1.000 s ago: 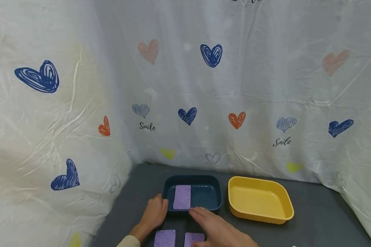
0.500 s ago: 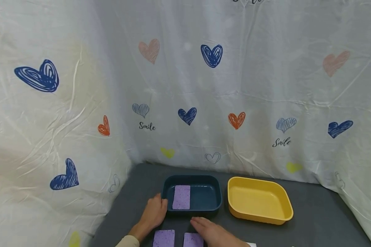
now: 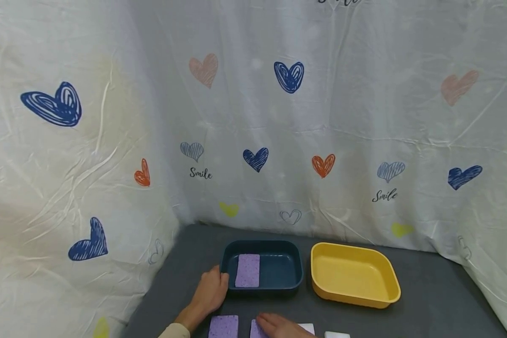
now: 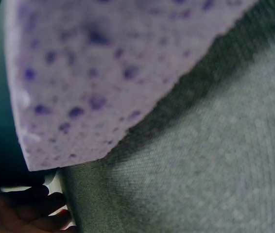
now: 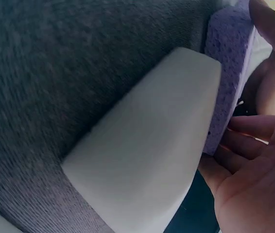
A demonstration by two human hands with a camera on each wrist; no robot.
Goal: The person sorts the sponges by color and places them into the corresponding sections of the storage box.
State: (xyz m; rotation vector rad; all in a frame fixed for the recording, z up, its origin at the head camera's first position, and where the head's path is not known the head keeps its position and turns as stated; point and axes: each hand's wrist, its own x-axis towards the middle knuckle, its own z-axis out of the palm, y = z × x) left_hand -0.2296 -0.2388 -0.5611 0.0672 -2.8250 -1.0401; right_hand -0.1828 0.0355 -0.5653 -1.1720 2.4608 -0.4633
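My left hand [image 3: 211, 291] grips the front left corner of a dark blue tray [image 3: 280, 272]; its fingers show beside the wall in the left wrist view. One purple sponge [image 3: 247, 271] lies flat inside, toward the left. Nearer to me, a second purple sponge [image 3: 223, 327] lies on the table, close up in the left wrist view. Over a third purple sponge [image 3: 255, 330] is my right hand [image 3: 282, 325]. The right wrist view has that sponge [image 5: 227, 63] between the thumb and the fingers, with a white block [image 5: 147, 141] close beside it.
A yellow tray [image 3: 355, 272] stands to the right of the blue one on the grey tabletop [image 3: 439, 300]. Two white blocks show at the bottom edge, one partly behind my right hand. A white curtain [image 3: 342, 117] printed with hearts hangs behind and to the sides.
My right hand has come back toward me from the blue tray's front edge onto the sponge, uncovering white blocks. The left hand has stayed at the tray.
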